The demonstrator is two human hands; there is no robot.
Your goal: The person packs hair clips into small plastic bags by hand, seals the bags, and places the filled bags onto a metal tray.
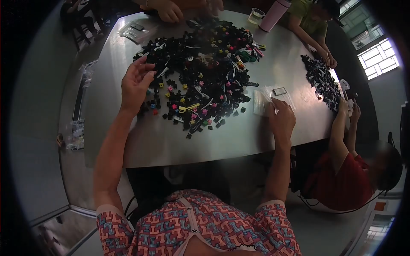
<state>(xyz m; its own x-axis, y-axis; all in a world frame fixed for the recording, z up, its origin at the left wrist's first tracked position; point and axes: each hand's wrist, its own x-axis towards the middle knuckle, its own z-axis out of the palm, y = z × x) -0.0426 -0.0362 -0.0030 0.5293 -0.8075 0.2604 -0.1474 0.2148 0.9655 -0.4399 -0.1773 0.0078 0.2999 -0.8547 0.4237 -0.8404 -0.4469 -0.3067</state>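
Observation:
A large pile of small black clips [192, 72], mixed with pink, yellow, white and green pieces, lies on the metal table [171, 147]. At its left edge my left hand [137, 83] is raised with fingers apart and curved, and nothing shows in it. On the right, my right hand [282, 117] rests at the lower edge of a stack of clear plastic bags [261, 102]. Its thumb and index finger are bent over the plastic; whether they grip a bag is unclear. A small dark-framed card [279, 91] lies on the bags. A yellow clip [188, 108] stands out near the pile's front.
Across the table a person's hand [170, 12] is beside more bags [136, 32]. A pink bottle [274, 16] and a clear cup [256, 16] stand at the back. On the right, two people, in green and in red, sit by another dark pile [322, 81].

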